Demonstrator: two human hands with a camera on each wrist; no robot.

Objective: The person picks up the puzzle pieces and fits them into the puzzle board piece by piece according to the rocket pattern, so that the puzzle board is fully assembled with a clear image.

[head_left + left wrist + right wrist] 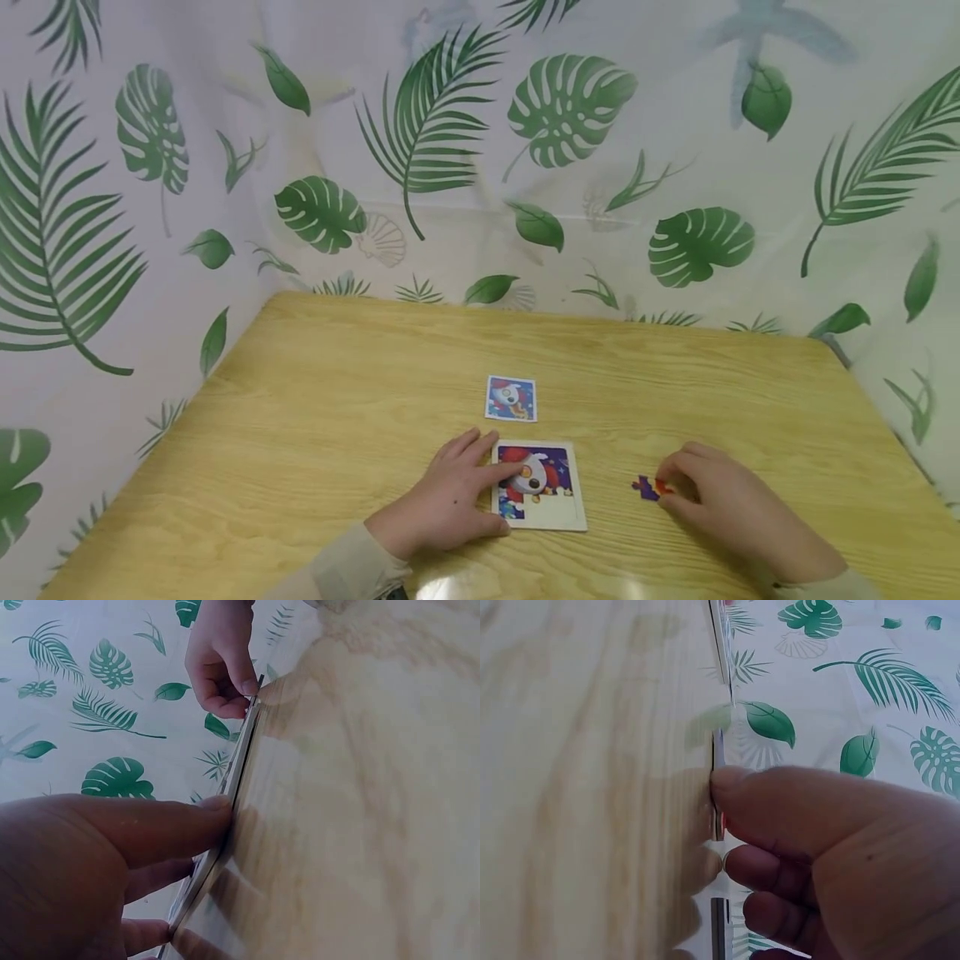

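Note:
A jigsaw puzzle (537, 492) in a white frame lies on the table, its lower right part showing bare backing. My left hand (454, 493) rests at its left side, fingers spread, with the index finger lying across the picture and the thumb at the near left corner. To the right, my right hand (720, 500) pinches a red and orange puzzle piece, mostly hidden by the fingers. A purple puzzle piece (646, 489) lies right beside those fingertips. In the right wrist view, the thumb (742, 787) presses along a thin piece seen edge-on.
A small picture card (512, 398) with a similar rocket-like drawing lies beyond the frame. The wooden table (360, 375) reaches back to a leaf-patterned cloth (465, 233) hanging behind and at the sides. Another thin dark edge (720, 930) shows below the right thumb in its wrist view.

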